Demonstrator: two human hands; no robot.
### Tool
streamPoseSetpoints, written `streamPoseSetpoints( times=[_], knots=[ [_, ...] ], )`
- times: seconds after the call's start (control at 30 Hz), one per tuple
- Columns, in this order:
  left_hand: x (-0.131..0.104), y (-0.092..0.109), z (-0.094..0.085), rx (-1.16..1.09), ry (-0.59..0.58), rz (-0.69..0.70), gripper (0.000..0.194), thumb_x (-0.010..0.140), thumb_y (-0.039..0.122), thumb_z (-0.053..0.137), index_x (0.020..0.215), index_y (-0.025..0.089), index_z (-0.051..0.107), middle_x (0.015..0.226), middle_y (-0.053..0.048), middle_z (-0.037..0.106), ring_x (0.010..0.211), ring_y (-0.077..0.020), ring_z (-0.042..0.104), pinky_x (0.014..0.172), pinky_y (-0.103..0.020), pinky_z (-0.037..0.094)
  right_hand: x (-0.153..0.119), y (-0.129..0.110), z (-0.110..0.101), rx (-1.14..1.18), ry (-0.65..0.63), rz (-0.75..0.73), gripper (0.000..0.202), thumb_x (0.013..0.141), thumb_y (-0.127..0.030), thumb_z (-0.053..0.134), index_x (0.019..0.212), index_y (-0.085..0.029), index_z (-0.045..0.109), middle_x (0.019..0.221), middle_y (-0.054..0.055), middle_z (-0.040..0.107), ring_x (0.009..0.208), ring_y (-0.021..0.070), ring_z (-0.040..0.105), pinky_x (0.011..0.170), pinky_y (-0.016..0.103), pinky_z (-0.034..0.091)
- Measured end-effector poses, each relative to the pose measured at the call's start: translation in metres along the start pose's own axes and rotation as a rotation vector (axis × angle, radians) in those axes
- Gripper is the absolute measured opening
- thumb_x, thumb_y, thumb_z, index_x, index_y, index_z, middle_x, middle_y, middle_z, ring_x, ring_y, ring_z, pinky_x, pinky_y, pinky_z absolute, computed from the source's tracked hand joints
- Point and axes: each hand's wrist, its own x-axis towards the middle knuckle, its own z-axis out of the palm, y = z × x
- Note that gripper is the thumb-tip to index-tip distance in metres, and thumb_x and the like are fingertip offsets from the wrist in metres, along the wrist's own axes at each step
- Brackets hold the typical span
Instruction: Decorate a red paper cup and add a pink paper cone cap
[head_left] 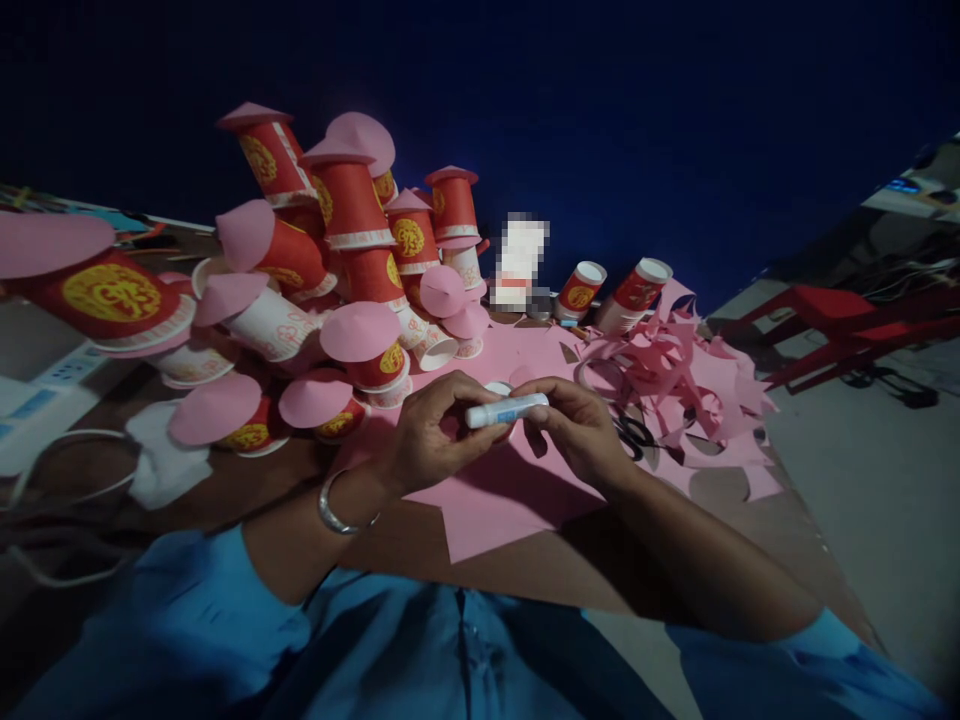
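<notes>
Pinching white tube (507, 411) with both hands (431, 430) (581, 430); cup (498, 388) behind mostly hidden.

Right: a red stool (847, 312) on the grey floor (881, 480). Left: a looped white cable (82, 434) beside crumpled white material (166, 460). Rear: a dark blue backdrop (600, 120).

Tube (507, 411) above paper sheet (480, 520), piled cups (358, 210) left, scraps (720, 390) right, table (577, 575) beneath

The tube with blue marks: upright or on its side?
On its side: the tube runs nearly level from the left grip to the right grip, its right end slightly higher in view.
</notes>
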Motion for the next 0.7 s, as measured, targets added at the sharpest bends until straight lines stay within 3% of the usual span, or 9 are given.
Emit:
streamPoseSetpoints(
  times=[0.1,0.23,0.33,0.43,0.57,0.7],
  knots=[
    [-0.003,-0.006,0.000,-0.069,-0.030,-0.049,0.022,0.092,0.030,0.081,0.108,0.023,0.067,0.093,-0.001,0.074,0.079,-0.0139,0.070,0.069,-0.026,0.056,0.000,-0.002,0.003,0.074,0.041,0.004,0.029,0.088,-0.047,0.086,0.102,-0.022,0.079,0.071,-0.003,0.066,0.048,0.0082,0.052,0.042,0.021,0.043],
    [-0.008,-0.019,0.004,-0.089,0.024,-0.105,0.069,0.078,0.049,0.093,0.132,0.025,0.059,0.118,-0.008,0.067,0.099,-0.0206,0.070,0.081,-0.033,0.061,0.006,-0.022,-0.001,0.085,0.237,-0.124,0.033,0.078,-0.043,0.093,0.097,-0.024,0.074,0.068,-0.006,0.060,0.051,0.0081,0.050,0.047,0.022,0.044],
    [-0.013,-0.028,0.010,0.006,-0.012,-0.185,0.083,0.077,0.039,0.095,0.146,0.027,0.049,0.143,-0.013,0.058,0.128,-0.0278,0.063,0.105,-0.045,0.059,0.011,-0.032,-0.011,-0.032,0.389,-0.223,0.037,0.077,-0.046,0.092,0.097,-0.026,0.068,0.073,-0.007,0.056,0.055,0.0084,0.049,0.052,0.024,0.047],
    [-0.019,-0.033,0.018,0.051,-0.109,-0.265,0.092,0.077,0.030,0.094,0.152,0.029,0.041,0.157,-0.016,0.052,0.146,-0.0322,0.054,0.118,-0.052,0.052,0.014,-0.028,-0.020,-0.192,0.454,-0.254,0.040,0.085,-0.056,0.084,0.099,-0.026,0.060,0.086,-0.003,0.062,0.060,0.0095,0.055,0.054,0.025,0.051],
    [-0.022,-0.038,0.023,0.133,-0.221,-0.396,0.094,0.074,0.024,0.091,0.153,0.025,0.040,0.159,-0.018,0.056,0.146,-0.0337,0.057,0.120,-0.054,0.050,0.016,-0.013,-0.023,-0.279,0.403,-0.213,0.041,0.096,-0.063,0.068,0.103,-0.026,0.051,0.087,-0.002,0.067,0.066,0.0131,0.065,0.057,0.027,0.057],
    [-0.017,-0.036,0.021,0.263,-0.411,-0.506,0.074,0.075,0.021,0.084,0.143,0.025,0.055,0.135,-0.013,0.075,0.120,-0.0355,0.074,0.098,-0.051,0.062,0.017,-0.008,-0.019,-0.367,0.317,-0.196,0.045,0.092,-0.058,0.077,0.112,-0.023,0.058,0.087,0.000,0.070,0.069,0.0138,0.067,0.062,0.028,0.060]
  ],
)
